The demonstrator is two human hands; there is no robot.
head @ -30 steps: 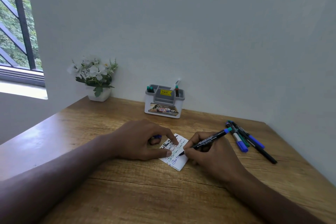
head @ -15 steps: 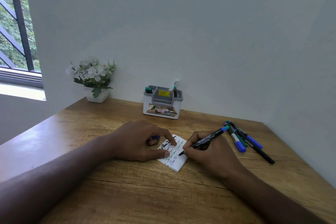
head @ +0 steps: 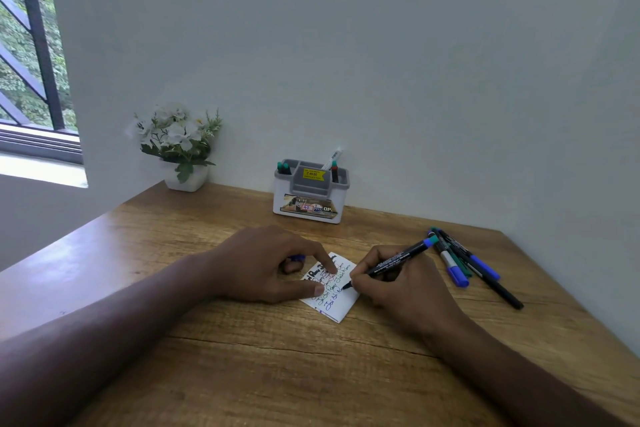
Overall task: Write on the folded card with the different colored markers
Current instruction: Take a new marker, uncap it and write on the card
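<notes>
Small white folded paper card (head: 341, 302): my left hand (head: 266, 263) pins it flat with index fingertip and thumb; my right hand (head: 398, 284) grips black blue-capped marker (head: 391, 262), nib on card to write.

One white folded card (head: 334, 291), one grey-and-white plastic pen holder (head: 310, 192), one white flower pot (head: 185, 178), two hands, the left hand (head: 266, 265) and the right hand (head: 398, 282)

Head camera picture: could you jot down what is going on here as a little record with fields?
Activity: writing on the small white folded card
Right hand: grips a black marker with a blue end, tip on the card
Left hand: fingertips press the card flat; something small and blue sits under the palm
Spare markers: loose pile right of the card
Grey and white pen holder: by the wall
White potted flowers: back left
Surface: wooden table
</notes>
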